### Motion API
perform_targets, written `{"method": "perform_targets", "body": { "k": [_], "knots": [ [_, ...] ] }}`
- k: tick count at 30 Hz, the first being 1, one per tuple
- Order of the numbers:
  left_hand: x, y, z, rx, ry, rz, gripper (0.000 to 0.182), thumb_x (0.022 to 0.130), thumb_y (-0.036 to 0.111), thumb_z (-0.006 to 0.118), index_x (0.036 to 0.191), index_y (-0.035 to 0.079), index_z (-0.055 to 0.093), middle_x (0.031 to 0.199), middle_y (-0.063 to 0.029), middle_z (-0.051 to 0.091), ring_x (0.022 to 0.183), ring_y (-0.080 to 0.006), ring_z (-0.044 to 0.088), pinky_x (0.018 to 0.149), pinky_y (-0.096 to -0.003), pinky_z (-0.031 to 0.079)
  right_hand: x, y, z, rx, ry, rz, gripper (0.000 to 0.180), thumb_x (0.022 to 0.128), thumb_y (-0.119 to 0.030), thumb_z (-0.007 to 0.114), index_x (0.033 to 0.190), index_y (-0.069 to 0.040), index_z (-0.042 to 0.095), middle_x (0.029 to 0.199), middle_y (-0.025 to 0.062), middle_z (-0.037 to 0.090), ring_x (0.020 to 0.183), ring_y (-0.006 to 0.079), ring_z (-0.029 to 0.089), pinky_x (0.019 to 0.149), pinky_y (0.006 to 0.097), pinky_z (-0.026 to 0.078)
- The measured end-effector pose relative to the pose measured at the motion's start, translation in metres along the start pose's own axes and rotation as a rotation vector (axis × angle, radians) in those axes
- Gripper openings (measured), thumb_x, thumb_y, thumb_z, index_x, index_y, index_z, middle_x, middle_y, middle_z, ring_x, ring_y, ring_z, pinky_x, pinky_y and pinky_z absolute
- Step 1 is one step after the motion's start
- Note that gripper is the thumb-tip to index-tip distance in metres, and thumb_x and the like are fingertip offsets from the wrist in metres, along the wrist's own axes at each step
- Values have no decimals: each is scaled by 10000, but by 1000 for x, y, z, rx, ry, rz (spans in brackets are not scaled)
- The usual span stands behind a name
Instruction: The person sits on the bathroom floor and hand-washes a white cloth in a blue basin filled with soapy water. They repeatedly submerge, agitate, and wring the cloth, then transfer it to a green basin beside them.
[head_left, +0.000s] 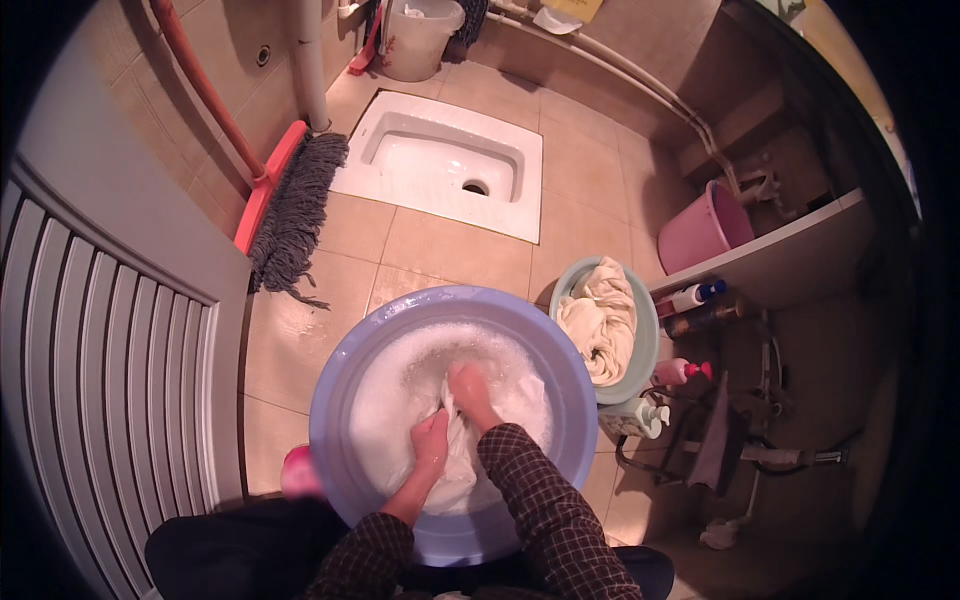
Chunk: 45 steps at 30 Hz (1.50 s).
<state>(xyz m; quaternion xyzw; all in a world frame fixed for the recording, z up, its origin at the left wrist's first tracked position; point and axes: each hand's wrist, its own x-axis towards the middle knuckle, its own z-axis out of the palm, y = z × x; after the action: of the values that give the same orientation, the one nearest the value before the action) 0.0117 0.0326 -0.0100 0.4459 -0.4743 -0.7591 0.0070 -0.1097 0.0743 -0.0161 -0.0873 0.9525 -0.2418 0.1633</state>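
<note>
A large blue-purple plastic basin (454, 541) full of sudsy water stands before me. White wet cloth (459, 480) lies in the foam, bunched between my hands. My left hand (430, 441) is a fist closed on the cloth. Higher and to the right, my right hand (471, 386) is also closed on the cloth, its fingertips partly hidden at the water. Another bit of white cloth (531, 391) pokes out of the suds at the right. Touching or close to the basin's right rim is a smaller pale green basin (646, 352) with twisted cream fabric (604, 322) in it.
A squat toilet (457, 161) is set in the tiled floor ahead. A red-handled mop (296, 210) leans at the left near a louvred door (112, 352). At the right stand a pink bucket (694, 232), a pump bottle (634, 418) and other bottles. A whitish bin (416, 45) is at the back.
</note>
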Motion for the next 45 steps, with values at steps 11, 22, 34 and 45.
{"method": "perform_targets", "body": {
  "k": [11,22,34,45],
  "knots": [
    [-37,107,-24,564,-308,754,130,735,155,590,773,42,640,735,-106,631,656,-251,606,639,-315,467,6,4,-148,763,-404,182,205,859,-183,465,1009,-56,523,840,44,569,738,120,559,593,248,473],
    [-46,93,-18,1204,-279,580,367,702,216,604,1042,83,557,895,-155,540,819,-314,543,728,-407,428,4,31,-88,295,127,4,164,727,-156,579,819,-21,602,789,134,617,729,229,590,670,317,461],
    [-32,74,-13,889,-311,272,441,642,104,593,1072,73,499,838,-172,575,816,-306,553,749,-383,432,-10,31,-84,485,-116,-21,348,645,-15,589,987,-31,527,918,112,579,853,217,557,738,292,440],
    [-20,127,-18,-3,-501,113,328,775,149,606,1060,27,501,862,-75,573,815,-142,550,690,-234,432,-22,-18,-132,1258,-582,-56,320,645,52,575,912,-68,447,850,7,528,736,59,505,606,176,410]
  ]
}}
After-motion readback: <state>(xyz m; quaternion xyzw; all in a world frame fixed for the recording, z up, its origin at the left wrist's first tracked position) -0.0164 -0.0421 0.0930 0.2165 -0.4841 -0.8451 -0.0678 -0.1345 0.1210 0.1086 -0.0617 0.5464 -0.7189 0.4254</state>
